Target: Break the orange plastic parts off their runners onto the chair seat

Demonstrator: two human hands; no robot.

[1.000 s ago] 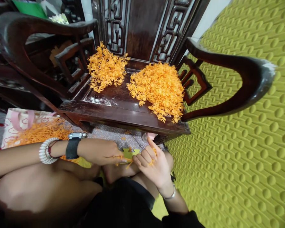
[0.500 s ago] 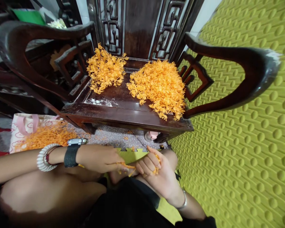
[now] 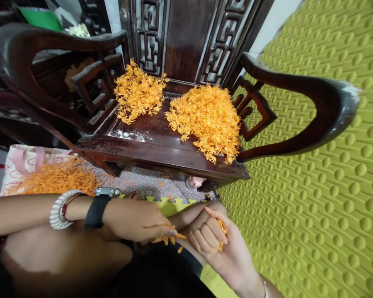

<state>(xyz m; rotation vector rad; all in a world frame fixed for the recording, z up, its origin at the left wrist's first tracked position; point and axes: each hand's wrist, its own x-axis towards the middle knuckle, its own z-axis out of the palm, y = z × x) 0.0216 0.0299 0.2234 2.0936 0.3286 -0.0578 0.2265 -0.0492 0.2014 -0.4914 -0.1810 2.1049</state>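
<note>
My left hand [image 3: 139,219] pinches thin, branched orange plastic pieces [image 3: 166,240] between thumb and fingers, some hanging below the fingertips. My right hand [image 3: 213,240] is closed in a loose fist around more orange pieces [image 3: 221,226], which poke out beside its thumb. A strand of orange spans the small gap between the two hands. Beyond them, on the seat of a dark wooden armchair [image 3: 143,154], lie a smaller heap of orange pieces [image 3: 139,93] at left and a larger heap [image 3: 208,120] at right. What each palm covers is hidden.
Left of the chair, a white bag with pink handles [image 3: 21,165] stands by a mass of orange strands [image 3: 62,176]. Textured yellow-green matting [image 3: 313,215] spreads at right. Below the seat is a pink-and-white object [image 3: 194,182]. The chair's curved arms flank the seat.
Both hands have shifted right and slightly down in view, the right hand more so. They still hold orange pieces. The camera view has moved a little.
</note>
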